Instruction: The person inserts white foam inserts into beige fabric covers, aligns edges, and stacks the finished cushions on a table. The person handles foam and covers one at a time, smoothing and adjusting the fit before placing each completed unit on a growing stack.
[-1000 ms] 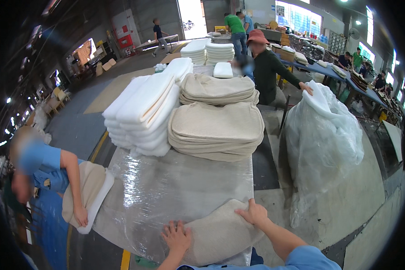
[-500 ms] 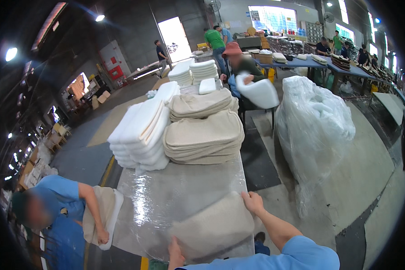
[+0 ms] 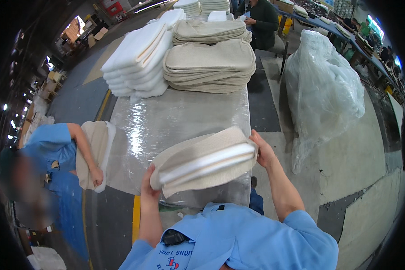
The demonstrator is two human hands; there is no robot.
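Between my two hands is a beige fabric cushion cover [image 3: 198, 146], raised at a tilt over the near end of the table. White padding with thin tan layers [image 3: 207, 163] shows in its open long side, which faces me. My left hand [image 3: 149, 182] grips the cover's left end, with the thumb up along the edge. At the opposite end, my right hand [image 3: 263, 150] has its fingers closed on the right edge; some fingertips are hidden behind the fabric.
Plastic film covers the table [image 3: 189, 108]. Farther along it stand stacked beige covers [image 3: 209, 63] beside stacked white pads [image 3: 137, 58]. A co-worker [image 3: 51, 144] at left presses another beige cover with white padding [image 3: 94, 153]. A large clear plastic bag [image 3: 324, 85] stands right; another person [image 3: 263, 24] sits beyond.
The cushion cover has been lifted and tipped, so its open side with white padding now shows. Both hands have risen with it. My view has tilted downward.
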